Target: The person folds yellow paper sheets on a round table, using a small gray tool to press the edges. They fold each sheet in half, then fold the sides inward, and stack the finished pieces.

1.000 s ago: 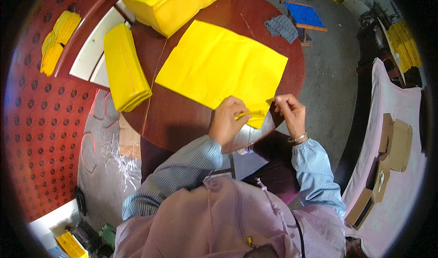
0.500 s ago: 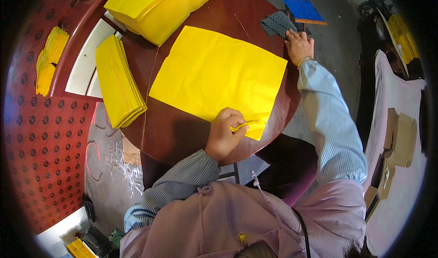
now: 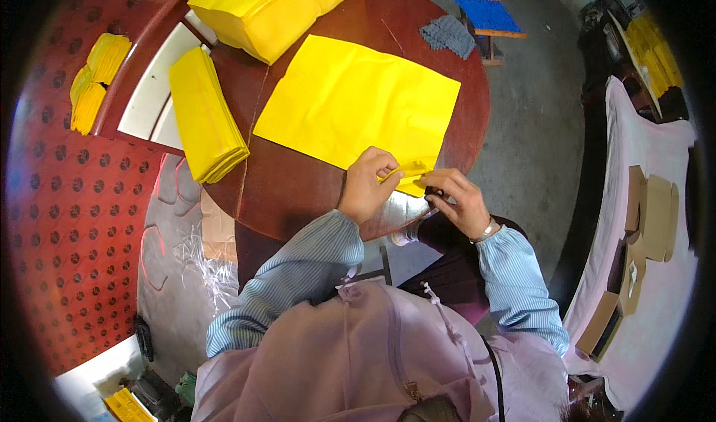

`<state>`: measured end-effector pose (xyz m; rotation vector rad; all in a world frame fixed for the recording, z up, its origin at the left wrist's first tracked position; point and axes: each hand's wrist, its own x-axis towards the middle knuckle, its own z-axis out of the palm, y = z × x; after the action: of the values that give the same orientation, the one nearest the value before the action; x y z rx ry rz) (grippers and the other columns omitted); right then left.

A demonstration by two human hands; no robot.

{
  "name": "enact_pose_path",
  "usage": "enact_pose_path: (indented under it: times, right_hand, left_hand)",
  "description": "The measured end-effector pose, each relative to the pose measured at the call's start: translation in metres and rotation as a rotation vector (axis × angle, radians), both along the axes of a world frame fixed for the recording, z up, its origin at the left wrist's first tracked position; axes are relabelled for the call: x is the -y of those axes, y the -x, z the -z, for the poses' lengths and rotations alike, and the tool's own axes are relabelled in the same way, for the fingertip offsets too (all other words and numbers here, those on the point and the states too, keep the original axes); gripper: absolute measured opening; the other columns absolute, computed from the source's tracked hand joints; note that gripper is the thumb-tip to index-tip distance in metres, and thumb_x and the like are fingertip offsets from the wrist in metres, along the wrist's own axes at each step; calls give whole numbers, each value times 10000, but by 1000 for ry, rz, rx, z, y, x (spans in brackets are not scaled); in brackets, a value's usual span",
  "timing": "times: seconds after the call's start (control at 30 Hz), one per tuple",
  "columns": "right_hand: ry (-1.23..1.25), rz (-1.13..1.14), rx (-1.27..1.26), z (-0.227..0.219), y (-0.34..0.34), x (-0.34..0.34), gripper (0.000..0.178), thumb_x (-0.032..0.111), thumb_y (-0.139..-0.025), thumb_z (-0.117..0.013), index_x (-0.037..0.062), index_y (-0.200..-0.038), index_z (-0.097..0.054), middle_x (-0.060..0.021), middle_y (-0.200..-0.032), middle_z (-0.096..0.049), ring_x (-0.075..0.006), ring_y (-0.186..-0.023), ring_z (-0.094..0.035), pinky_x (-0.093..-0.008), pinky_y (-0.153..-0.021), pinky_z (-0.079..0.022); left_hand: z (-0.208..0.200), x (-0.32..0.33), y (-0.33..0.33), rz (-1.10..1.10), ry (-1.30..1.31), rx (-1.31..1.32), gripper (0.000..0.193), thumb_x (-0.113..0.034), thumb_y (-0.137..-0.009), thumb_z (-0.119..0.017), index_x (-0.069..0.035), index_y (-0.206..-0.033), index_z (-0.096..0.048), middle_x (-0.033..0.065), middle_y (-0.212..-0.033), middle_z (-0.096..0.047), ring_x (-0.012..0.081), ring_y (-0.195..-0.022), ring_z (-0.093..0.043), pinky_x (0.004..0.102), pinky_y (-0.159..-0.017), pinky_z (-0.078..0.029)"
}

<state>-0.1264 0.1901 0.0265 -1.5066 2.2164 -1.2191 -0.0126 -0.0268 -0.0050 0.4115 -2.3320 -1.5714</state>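
Note:
A flat yellow sheet (image 3: 365, 101), which looks like fabric or soft paper, lies on a round dark-red table (image 3: 298, 202). Along its near edge, toward the right corner, my left hand (image 3: 367, 183) pinches a turned-up fold of the sheet. Just right of that fold, my right hand (image 3: 462, 202) has thumb and fingers drawn together around a small dark piece (image 3: 431, 191), partly covered by the fingers. At the table's far right rests a grey, bumpy-textured pile (image 3: 447, 35) that resembles strips of small pieces.
A tall stack of folded yellow sheets (image 3: 268, 15) stands at the far left of the table, with a smaller stack (image 3: 205, 120) nearer me. Beyond the right edge sits a small stand with a blue top (image 3: 487, 15). Open cardboard boxes (image 3: 634, 258) lie on a pale cloth at right.
My right hand has left the grey pile and come back to the sheet's near corner, bringing a small dark piece. My left hand keeps its pinch on the fold.

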Motion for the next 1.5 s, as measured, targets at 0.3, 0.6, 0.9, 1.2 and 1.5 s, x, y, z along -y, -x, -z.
enact_pose_path:
  times: [0.3, 0.6, 0.9, 1.2, 1.5]
  right_hand:
    - [22, -17, -64, 7, 8, 5, 148, 63, -902, -789, 29, -1039, -747, -102, -966, -713, -274, -872, -703, -377, -776, -572]
    - [-6, 151, 313, 15, 8, 10, 125, 65, -893, -825, 4, -981, -761, -35, -906, -702, -103, -749, -644, -258, -661, -507]
    - [0, 176, 334, 17, 8, 13, 123, 73, -899, -826, 6, -975, -756, -23, -889, -689, -87, -733, -627, -246, -648, -495]
    - [-11, 188, 301, 14, 5, 11, 163, 61, -896, -823, 17, -1032, -745, -30, -875, -658, -96, -719, -615, -256, -636, -490]
    - [25, 119, 192, 13, 6, 9, 132, 66, -882, -838, 16, -993, -787, -65, -911, -695, -134, -743, -659, -272, -656, -521]
  left_hand:
    - [3, 3, 1, 15, -7, 11, 113, -65, -908, -790, 8, -969, -729, 108, -1054, -700, 203, -867, -694, 308, -816, -564]
    - [3, 5, -2, 39, -39, -1, 100, -45, -915, -769, 6, -995, -738, 115, -1092, -698, 203, -896, -707, 304, -837, -572]
    - [-1, 8, -6, 121, 72, -27, 225, -40, -807, -819, -62, -1024, -763, 93, -1093, -662, 209, -992, -675, 310, -871, -561]
    - [1, -7, -1, -48, 169, -57, 172, -48, -820, -826, -33, -966, -736, 102, -1035, -683, 229, -898, -676, 322, -810, -557]
    - [0, 3, 1, 3, 40, 53, 119, -86, -918, -791, -5, -993, -746, 109, -1050, -703, 232, -899, -690, 322, -829, -561]
